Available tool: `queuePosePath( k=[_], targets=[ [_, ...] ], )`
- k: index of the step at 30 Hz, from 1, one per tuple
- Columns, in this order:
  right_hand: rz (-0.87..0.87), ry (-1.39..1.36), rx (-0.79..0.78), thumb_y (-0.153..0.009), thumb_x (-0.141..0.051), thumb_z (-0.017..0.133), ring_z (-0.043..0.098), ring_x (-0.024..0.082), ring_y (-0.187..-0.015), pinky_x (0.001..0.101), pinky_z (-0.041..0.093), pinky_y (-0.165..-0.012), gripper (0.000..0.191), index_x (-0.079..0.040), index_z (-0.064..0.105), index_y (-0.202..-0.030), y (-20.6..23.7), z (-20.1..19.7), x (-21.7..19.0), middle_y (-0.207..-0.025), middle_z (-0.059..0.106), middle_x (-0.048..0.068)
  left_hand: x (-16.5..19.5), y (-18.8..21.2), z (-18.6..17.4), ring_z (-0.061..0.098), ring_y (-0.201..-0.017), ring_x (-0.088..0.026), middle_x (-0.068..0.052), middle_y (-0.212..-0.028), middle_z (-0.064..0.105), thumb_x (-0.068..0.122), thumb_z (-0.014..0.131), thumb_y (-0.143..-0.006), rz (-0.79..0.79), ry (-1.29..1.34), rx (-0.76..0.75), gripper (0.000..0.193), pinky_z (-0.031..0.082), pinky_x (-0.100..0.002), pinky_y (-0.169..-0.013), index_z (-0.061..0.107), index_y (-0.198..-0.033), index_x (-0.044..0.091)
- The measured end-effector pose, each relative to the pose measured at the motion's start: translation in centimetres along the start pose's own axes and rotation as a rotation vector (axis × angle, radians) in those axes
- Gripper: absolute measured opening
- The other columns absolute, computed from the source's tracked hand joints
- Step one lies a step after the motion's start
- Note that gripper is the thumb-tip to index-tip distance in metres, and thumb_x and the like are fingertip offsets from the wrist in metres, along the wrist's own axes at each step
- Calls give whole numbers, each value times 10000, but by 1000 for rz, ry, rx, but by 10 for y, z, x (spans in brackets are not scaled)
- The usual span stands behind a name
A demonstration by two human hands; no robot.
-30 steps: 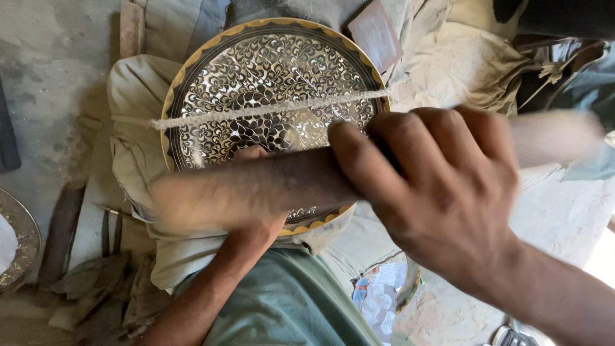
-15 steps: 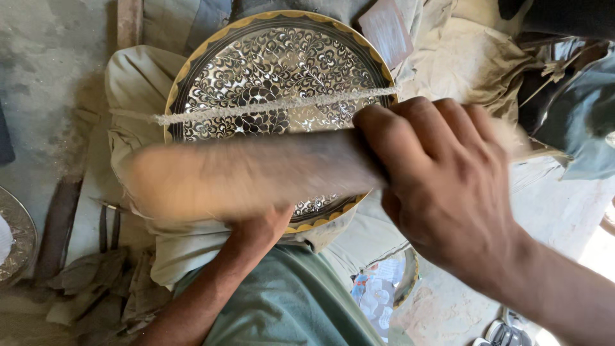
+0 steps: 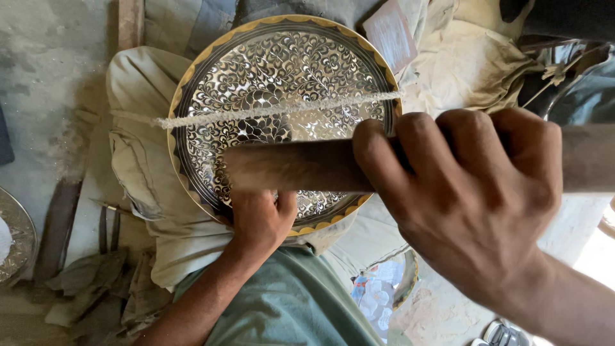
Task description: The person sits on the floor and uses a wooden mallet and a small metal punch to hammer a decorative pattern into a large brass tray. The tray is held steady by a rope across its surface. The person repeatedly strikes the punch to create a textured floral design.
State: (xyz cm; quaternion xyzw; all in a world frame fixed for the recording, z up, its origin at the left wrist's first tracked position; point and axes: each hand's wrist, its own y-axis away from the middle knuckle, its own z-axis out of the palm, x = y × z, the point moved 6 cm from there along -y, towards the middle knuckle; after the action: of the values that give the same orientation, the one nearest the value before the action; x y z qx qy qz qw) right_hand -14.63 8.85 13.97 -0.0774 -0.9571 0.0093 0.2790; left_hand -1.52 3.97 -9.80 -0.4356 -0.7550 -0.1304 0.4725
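Observation:
A round metal plate (image 3: 282, 83) with dense floral engraving and a yellow rim rests tilted on pale cloth over my lap. My left hand (image 3: 259, 221) grips its lower edge, fingers curled under the rim. My right hand (image 3: 474, 198) is closed around a brown wooden stick (image 3: 295, 166) held level across the plate's lower half. A frayed whitish cord (image 3: 275, 110) runs taut across the plate's middle, above the stick. The stick's right end passes out of view behind my hand.
Pale cloth (image 3: 138, 154) bunches under and left of the plate. Another engraved metal dish (image 3: 13, 237) shows at the left edge. Thin metal tools (image 3: 109, 224) lie on the dusty floor. A small bowl with coloured paper (image 3: 384, 288) sits near my knee.
The stick has slid to the right across the plate, its left end now over the plate's middle. My right hand moved right with it. My left hand kept its hold on the rim.

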Motion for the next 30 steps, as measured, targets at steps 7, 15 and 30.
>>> queuePosePath(
  k=[7,15,30],
  targets=[
    [33,-38,-20,-947,-362,696,602,140,-790,343,438,-760,180,-215,676,-1048,-8,-5,4,-883,634,-52,26,-15,-19,638,-931,-428,-273,-1040,638,41,662,-752,114,-79,142,407,511,-525,-822,585,-1121,-114],
    [119,-569,53,-820,-111,667,604,205,-802,376,449,-757,332,-140,661,-1150,3,-13,17,-930,656,2,23,-20,-5,634,-808,-236,-105,-887,616,144,710,-923,-221,61,-101,211,497,-385,-749,561,-1011,23],
    [311,-480,-32,-849,28,731,636,249,-817,385,459,-697,414,-56,657,-1247,63,17,42,-976,703,96,29,-20,-7,676,-761,-362,-158,-789,681,44,708,-865,-43,-18,-11,71,512,-476,-704,668,-852,-14]
  ],
)
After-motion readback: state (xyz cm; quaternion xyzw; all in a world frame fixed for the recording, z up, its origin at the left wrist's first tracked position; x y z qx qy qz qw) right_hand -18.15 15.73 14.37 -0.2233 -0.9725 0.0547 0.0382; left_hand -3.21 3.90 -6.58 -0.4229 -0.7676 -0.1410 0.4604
